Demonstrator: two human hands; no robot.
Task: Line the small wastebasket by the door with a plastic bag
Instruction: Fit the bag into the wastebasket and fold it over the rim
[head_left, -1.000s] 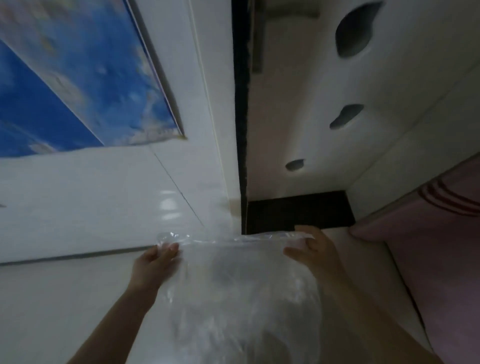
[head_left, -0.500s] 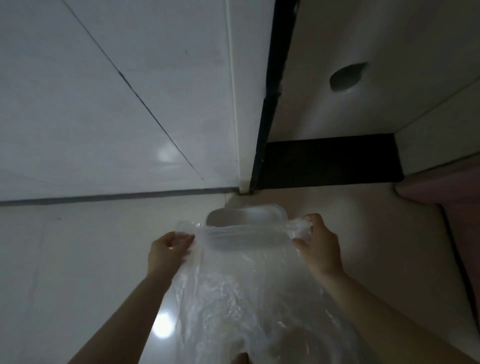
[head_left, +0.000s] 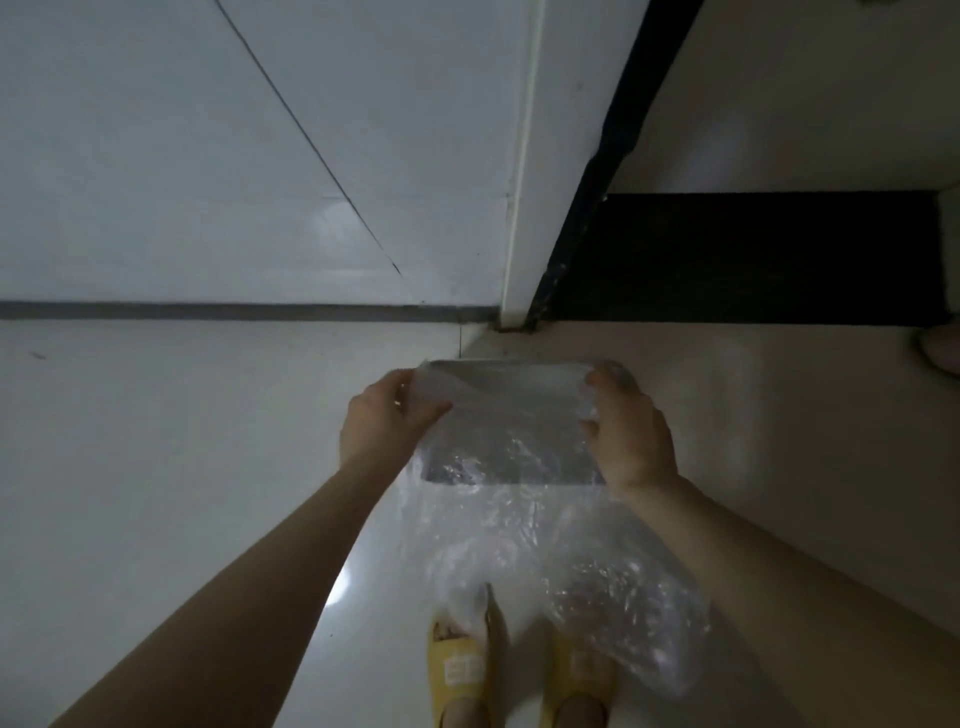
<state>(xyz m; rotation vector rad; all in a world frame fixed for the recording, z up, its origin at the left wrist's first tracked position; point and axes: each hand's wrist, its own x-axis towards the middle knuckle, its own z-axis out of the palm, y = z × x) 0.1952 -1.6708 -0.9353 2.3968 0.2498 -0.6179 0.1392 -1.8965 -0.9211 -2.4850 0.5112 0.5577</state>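
Left hand (head_left: 387, 415) and right hand (head_left: 631, 441) each pinch the clear plastic bag (head_left: 519, 525) mouth, stretched over the wastebasket (head_left: 511, 371) rim; wastebasket on the floor (head_left: 156, 467) near the door (head_left: 779, 93) frame, open tile left.

Both hands spread a clear bag over the wastebasket by the door.

The left hand (head_left: 387, 415) and right hand (head_left: 631, 441) each pinch a side of the plastic bag (head_left: 519, 499); between the fingers, the wastebasket (head_left: 511, 374) rim shows through the film. Below the fingers the bag hangs over yellow slippers (head_left: 462, 670) on the pale floor (head_left: 182, 467).
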